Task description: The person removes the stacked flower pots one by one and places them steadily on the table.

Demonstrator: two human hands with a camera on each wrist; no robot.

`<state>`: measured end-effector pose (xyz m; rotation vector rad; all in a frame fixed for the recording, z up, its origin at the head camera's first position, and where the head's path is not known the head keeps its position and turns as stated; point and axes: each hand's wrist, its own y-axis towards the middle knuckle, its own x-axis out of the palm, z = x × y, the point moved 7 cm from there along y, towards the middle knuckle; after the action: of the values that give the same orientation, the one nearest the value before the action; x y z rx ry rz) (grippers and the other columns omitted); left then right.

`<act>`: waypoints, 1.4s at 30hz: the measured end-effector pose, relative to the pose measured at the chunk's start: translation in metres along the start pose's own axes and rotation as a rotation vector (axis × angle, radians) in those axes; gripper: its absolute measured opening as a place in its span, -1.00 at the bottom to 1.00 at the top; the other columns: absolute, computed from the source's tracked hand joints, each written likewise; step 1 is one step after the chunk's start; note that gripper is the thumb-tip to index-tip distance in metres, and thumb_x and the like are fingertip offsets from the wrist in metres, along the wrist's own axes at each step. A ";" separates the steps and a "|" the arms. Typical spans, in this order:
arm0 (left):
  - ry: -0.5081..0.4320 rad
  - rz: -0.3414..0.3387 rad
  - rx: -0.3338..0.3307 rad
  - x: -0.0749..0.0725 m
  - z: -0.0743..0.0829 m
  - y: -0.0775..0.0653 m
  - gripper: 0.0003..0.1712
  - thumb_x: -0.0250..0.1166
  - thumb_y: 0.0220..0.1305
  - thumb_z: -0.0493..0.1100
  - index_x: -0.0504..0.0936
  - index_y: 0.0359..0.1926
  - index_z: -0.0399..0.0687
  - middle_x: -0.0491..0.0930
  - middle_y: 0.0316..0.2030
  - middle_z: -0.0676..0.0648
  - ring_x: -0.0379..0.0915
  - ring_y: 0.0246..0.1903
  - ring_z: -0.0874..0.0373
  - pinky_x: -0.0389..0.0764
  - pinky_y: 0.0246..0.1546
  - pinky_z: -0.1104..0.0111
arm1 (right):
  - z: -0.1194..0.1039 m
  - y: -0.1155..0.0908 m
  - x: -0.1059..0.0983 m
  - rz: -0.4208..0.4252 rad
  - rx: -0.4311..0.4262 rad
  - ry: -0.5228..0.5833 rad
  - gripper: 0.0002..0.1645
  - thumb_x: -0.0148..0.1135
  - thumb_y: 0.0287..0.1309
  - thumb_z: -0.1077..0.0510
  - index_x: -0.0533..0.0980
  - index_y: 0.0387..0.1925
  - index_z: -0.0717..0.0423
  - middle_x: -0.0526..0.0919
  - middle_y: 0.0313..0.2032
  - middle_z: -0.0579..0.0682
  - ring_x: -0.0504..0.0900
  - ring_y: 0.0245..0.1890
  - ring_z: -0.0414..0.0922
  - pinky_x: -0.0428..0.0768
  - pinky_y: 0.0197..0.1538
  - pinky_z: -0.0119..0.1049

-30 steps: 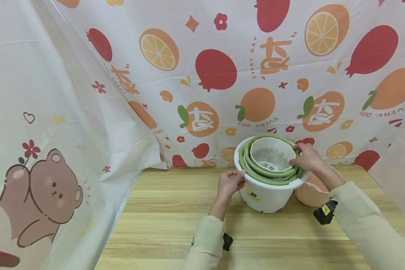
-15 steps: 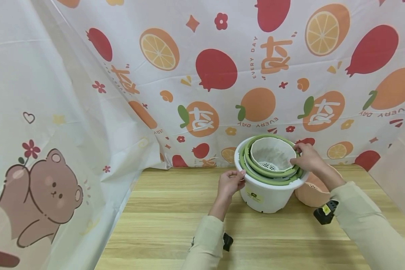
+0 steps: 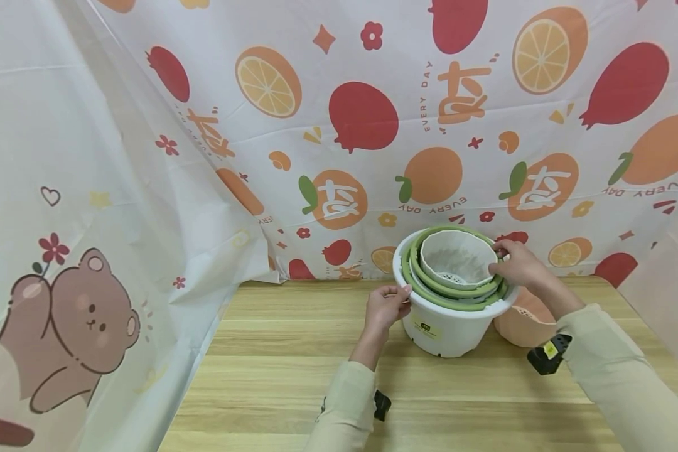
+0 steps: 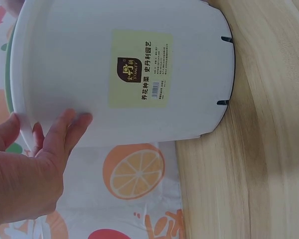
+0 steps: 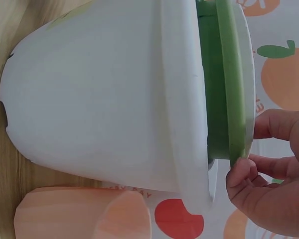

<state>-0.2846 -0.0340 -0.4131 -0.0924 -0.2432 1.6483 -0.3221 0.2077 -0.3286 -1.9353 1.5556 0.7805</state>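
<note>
A large white plant pot (image 3: 449, 336) with a yellow label (image 4: 139, 69) stands upright on the table. Nested inside it are green-rimmed pots (image 3: 457, 306) and, innermost, a small white pot (image 3: 452, 251) with a wavy rim and drain holes. My left hand (image 3: 385, 307) grips the large pot's rim at its left; in the left wrist view the thumb lies at the rim and the fingers reach beneath it. My right hand (image 3: 521, 267) pinches the small pot's right rim. In the right wrist view its fingertips (image 5: 239, 174) are right at the green rim too.
A peach-coloured pot (image 3: 522, 333) stands just right of the stack, partly behind the right forearm. Behind the wooden table (image 3: 294, 351) hangs a fruit-print sheet (image 3: 294, 144), close to the pots. Another sheet with a bear print (image 3: 93, 301) hangs at the left.
The small white pot has shifted slightly right along with my right hand, and fewer of its drain holes show. My left hand and the large pot hold still.
</note>
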 end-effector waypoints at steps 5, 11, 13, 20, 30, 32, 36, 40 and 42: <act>0.002 0.006 -0.001 0.000 -0.001 0.000 -0.71 0.27 0.18 -0.14 0.55 -0.25 -0.34 0.61 -0.41 -0.16 0.56 -0.41 0.13 0.63 -0.31 0.37 | 0.001 0.000 0.000 -0.014 0.008 0.049 -0.38 0.07 0.05 0.30 0.15 0.12 0.56 0.25 -0.10 0.32 0.33 -0.23 0.07 0.49 -0.38 -0.28; 0.006 0.004 0.002 0.000 -0.002 0.001 -0.71 0.27 0.18 -0.14 0.55 -0.26 -0.33 0.61 -0.41 -0.16 0.55 -0.42 0.14 0.63 -0.31 0.37 | 0.001 -0.002 -0.001 -0.018 0.017 0.070 -0.38 0.07 0.06 0.29 0.16 0.12 0.55 0.24 -0.11 0.32 0.36 -0.33 -0.02 0.51 -0.49 -0.32; 0.004 0.006 0.000 0.000 -0.002 0.001 -0.71 0.28 0.17 -0.14 0.55 -0.26 -0.33 0.60 -0.41 -0.16 0.55 -0.42 0.13 0.63 -0.31 0.37 | 0.000 -0.002 -0.002 -0.016 0.024 0.074 -0.38 0.07 0.06 0.29 0.16 0.13 0.54 0.25 -0.11 0.31 0.39 -0.37 -0.03 0.53 -0.48 -0.31; 0.007 0.004 0.008 -0.001 -0.001 0.001 -0.71 0.28 0.17 -0.13 0.55 -0.26 -0.33 0.61 -0.41 -0.16 0.55 -0.43 0.13 0.63 -0.31 0.37 | 0.000 -0.003 -0.002 -0.021 0.025 0.123 -0.37 0.06 0.07 0.31 0.13 0.15 0.55 0.25 -0.13 0.28 0.41 -0.57 -0.11 0.54 -0.52 -0.31; 0.002 -0.004 0.009 0.000 -0.001 0.002 -0.71 0.27 0.18 -0.13 0.55 -0.26 -0.34 0.60 -0.39 -0.17 0.56 -0.40 0.12 0.63 -0.30 0.36 | 0.001 -0.004 -0.005 -0.012 0.027 0.123 -0.38 0.05 0.07 0.30 0.15 0.15 0.50 0.27 -0.13 0.26 0.41 -0.51 -0.11 0.56 -0.50 -0.31; -0.002 -0.004 0.011 0.000 -0.001 0.002 -0.71 0.27 0.18 -0.14 0.55 -0.26 -0.34 0.60 -0.40 -0.17 0.56 -0.40 0.12 0.63 -0.30 0.36 | 0.001 -0.003 -0.005 -0.011 0.028 0.129 -0.38 0.05 0.07 0.30 0.15 0.15 0.50 0.27 -0.13 0.26 0.41 -0.52 -0.13 0.56 -0.50 -0.32; -0.014 -0.007 0.008 0.000 -0.001 0.002 -0.72 0.27 0.18 -0.16 0.54 -0.27 -0.35 0.60 -0.40 -0.17 0.56 -0.40 0.12 0.63 -0.30 0.35 | 0.002 -0.003 -0.005 -0.010 0.035 0.134 -0.37 0.06 0.09 0.30 0.13 0.17 0.48 0.26 -0.13 0.25 0.42 -0.52 -0.12 0.56 -0.50 -0.32; -0.016 -0.007 0.006 0.000 -0.001 0.002 -0.73 0.27 0.18 -0.16 0.54 -0.27 -0.35 0.60 -0.40 -0.17 0.56 -0.40 0.12 0.63 -0.30 0.35 | 0.003 -0.003 -0.005 -0.007 0.037 0.139 -0.36 0.07 0.10 0.29 0.12 0.18 0.48 0.25 -0.12 0.25 0.41 -0.40 -0.08 0.57 -0.46 -0.32; -0.012 -0.005 0.006 0.000 -0.001 0.001 -0.73 0.27 0.18 -0.16 0.54 -0.27 -0.34 0.60 -0.40 -0.17 0.56 -0.41 0.12 0.63 -0.30 0.35 | 0.003 -0.003 -0.006 -0.007 0.036 0.149 -0.36 0.07 0.10 0.30 0.12 0.18 0.49 0.25 -0.12 0.25 0.41 -0.39 -0.08 0.58 -0.44 -0.32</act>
<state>-0.2858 -0.0340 -0.4143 -0.0772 -0.2474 1.6449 -0.3203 0.2144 -0.3265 -2.0113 1.6365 0.6133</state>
